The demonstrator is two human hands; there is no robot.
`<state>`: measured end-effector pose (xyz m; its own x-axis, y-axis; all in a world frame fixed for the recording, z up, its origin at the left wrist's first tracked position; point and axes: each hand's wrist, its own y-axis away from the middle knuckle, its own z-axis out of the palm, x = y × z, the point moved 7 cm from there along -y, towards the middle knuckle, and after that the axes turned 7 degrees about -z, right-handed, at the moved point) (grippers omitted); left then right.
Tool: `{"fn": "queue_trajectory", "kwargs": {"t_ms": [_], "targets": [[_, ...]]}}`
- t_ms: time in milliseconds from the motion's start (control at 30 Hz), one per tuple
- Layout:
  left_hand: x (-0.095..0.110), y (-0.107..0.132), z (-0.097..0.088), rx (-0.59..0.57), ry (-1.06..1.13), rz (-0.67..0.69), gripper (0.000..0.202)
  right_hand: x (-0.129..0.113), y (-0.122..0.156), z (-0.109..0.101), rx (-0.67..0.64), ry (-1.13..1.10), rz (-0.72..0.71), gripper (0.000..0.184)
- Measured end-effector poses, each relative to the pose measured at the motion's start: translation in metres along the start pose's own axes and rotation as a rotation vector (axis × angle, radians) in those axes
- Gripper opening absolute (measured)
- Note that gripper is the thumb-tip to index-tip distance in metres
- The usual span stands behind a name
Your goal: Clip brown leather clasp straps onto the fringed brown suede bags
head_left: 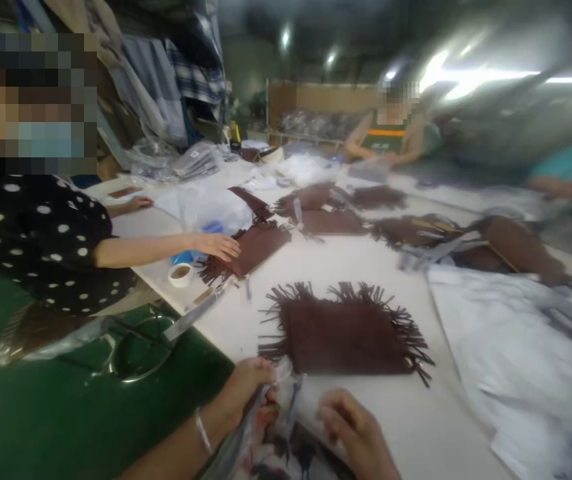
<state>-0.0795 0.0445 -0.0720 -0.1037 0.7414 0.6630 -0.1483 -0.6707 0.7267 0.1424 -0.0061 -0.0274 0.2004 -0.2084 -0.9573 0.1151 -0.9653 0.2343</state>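
Observation:
My left hand is closed around a translucent plastic strip at the table's near edge. Blurred and curled, my right hand is to the right of it; whether anything is between its fingers is hidden. Just beyond both hands, a dark brown fringed pouch lies flat on the white table. Its fringes spread out at the left, right and far sides. Below my hands, a patterned garment shows in part.
At left, a co-worker's hand rests on another fringed pouch, near a tape roll. More brown pouches lie farther back. White plastic sheets cover the right side. A person sits across the table.

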Motion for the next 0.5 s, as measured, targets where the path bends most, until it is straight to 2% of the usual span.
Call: {"fn": "queue_trajectory", "kwargs": {"t_ms": [67, 133, 233, 500], "targets": [[0.000, 0.001, 0.005, -0.025, 0.016, 0.003, 0.022, -0.018, -0.025, 0.050, -0.096, -0.045, -0.008, 0.018], [-0.001, 0.003, 0.005, -0.042, 0.032, 0.006, 0.023, -0.029, -0.042, 0.072, -0.092, 0.016, -0.055, 0.013], [-0.001, 0.006, 0.003, -0.043, 0.051, 0.019, 0.026, -0.035, -0.053, 0.077, -0.058, 0.135, -0.111, 0.014], [0.000, 0.011, 0.007, -0.027, 0.017, 0.135, 0.018, -0.032, -0.056, 0.076, -0.085, 0.232, -0.089, 0.016]]}}
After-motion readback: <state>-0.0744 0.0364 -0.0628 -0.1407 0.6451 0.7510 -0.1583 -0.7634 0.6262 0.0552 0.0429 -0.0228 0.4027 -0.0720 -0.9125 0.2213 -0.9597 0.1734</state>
